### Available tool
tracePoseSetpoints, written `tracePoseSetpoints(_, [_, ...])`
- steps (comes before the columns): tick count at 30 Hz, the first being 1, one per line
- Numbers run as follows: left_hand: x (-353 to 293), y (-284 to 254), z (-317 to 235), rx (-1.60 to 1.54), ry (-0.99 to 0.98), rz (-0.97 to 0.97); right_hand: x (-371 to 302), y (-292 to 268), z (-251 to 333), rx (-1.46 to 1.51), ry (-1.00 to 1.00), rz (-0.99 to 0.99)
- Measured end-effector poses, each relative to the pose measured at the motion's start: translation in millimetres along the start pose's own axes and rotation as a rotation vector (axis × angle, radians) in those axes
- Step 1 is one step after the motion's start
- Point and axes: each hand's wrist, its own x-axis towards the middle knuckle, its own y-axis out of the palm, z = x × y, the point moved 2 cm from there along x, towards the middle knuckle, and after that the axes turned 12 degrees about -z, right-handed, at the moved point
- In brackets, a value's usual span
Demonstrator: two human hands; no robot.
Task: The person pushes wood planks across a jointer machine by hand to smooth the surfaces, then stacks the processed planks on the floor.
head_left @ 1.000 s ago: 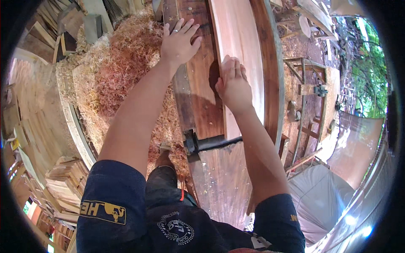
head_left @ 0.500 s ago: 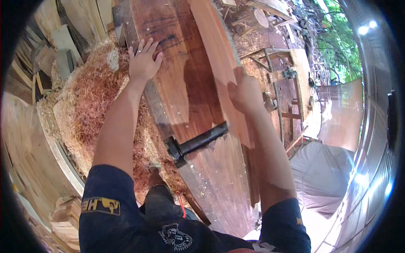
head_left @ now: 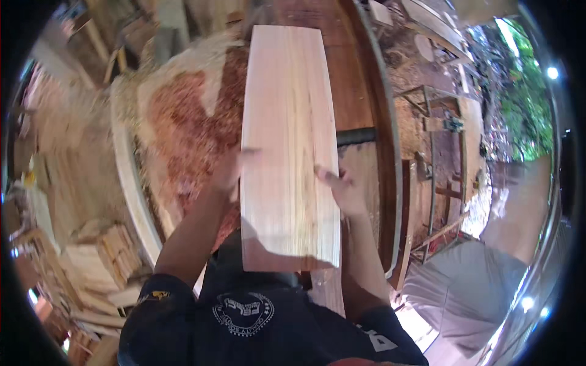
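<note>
Gripping: left hand and right hand grasp pale wooden plank by opposite long edges.
Plank position: before torso, partly over surface.
Handling: likely stiff, moderately heavy; hold both edges.

Littered ground, with green foliage at the far right.
Reddish shavings at left, stacked boards lower left; at right, a wooden frame, a grey draped sheet, bright light spots.

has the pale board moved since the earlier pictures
Yes: the pale board has come left and down the picture; its near end, earlier close to the black crossbar, now lies well past it.
</note>
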Motion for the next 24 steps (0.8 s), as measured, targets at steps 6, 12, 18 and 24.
tracePoseSetpoints(6, [-96.8, -84.1, 39.5, -0.102, 0.208, -0.132, -84.2, 64.8, -33.4, 0.39, 0.202, 0.135])
tracePoseSetpoints(12, [-268.0, -75.7, 111.3, -0.385, 0.433, 0.048, -151.9, 65.8, -81.9, 0.607, 0.617, 0.67])
tracePoseSetpoints(18, [-358.5, -91.1, 200.3, -0.979, 0.172, -0.336, -271.5, 105.0, -113.7, 0.449, 0.389, 0.42])
tracePoseSetpoints(24, [-441.5, -131.7, 284.2, -1.198, 0.089, -0.342, -362.3, 161.8, -144.2, 0.291, 0.502, 0.378])
